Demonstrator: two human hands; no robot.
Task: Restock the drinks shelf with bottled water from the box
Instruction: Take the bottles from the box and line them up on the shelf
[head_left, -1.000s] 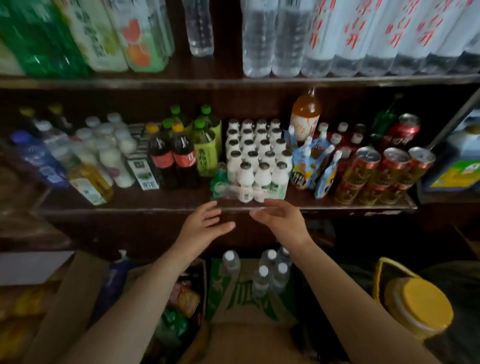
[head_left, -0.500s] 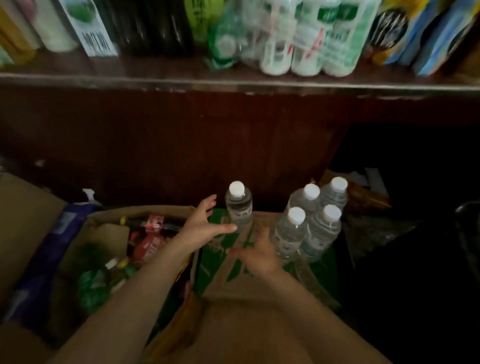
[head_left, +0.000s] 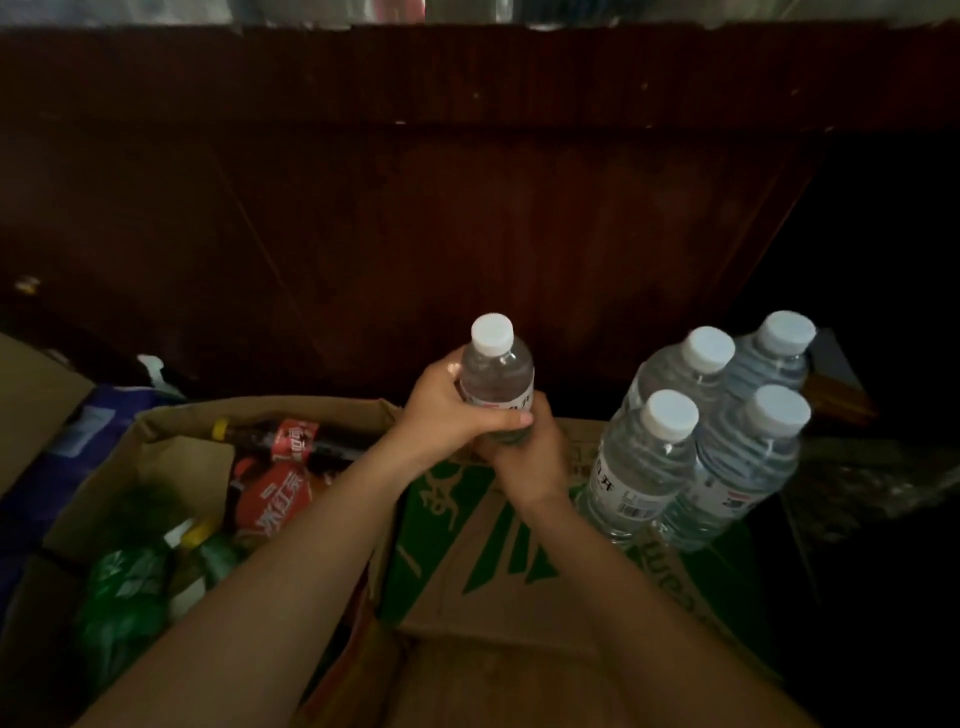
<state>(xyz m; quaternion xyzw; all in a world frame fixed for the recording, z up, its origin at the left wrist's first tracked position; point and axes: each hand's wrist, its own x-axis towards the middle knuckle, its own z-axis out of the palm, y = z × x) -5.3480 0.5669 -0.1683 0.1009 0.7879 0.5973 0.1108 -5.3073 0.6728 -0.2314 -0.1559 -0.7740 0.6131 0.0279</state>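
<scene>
Both hands (head_left: 488, 431) wrapped round water btl (head_left: 497, 371)

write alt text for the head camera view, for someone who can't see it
Both hands, left hand and right hand, clasp one upright water bottle above a green-printed cardboard box. Four more capped bottles stand clustered to its right; an open box of mixed drinks sits left.

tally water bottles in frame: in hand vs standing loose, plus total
Held bottle, gripped by left hand and right hand: 1
Standing bottles on the green-printed box, four in a cluster: back left, back right, front left, front right: 4
Total: 5
</scene>
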